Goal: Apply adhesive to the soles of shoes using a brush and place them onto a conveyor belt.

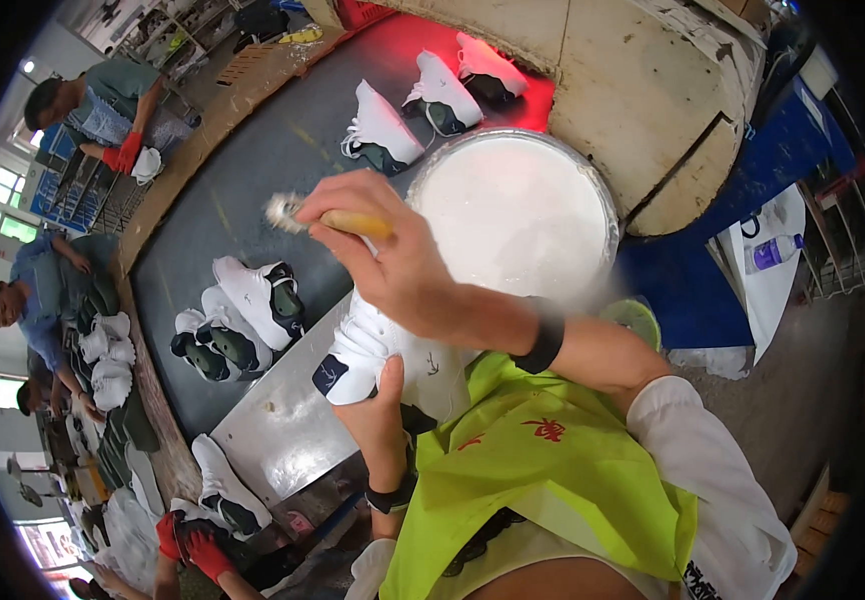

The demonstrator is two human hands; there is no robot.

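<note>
My right hand (378,245) is closed around the yellow handle of a brush (358,223), its pale bristles pointing left over the dark belt. Below it, my left hand (377,412) grips a white shoe upper (393,355) with a dark navy patch, close against my yellow-green apron (553,440). My right forearm covers part of this upper. Just beyond my hands stands a wide round tub (513,205) filled with white liquid. Whether the bristles carry any of it I cannot tell.
More white and dark green shoe uppers stand on the dark conveyor belt (193,210), some under red light at a machine opening. A metal plate (298,415) borders the belt. Red-gloved hands (208,555) handle a shoe at lower left; other people work across the belt.
</note>
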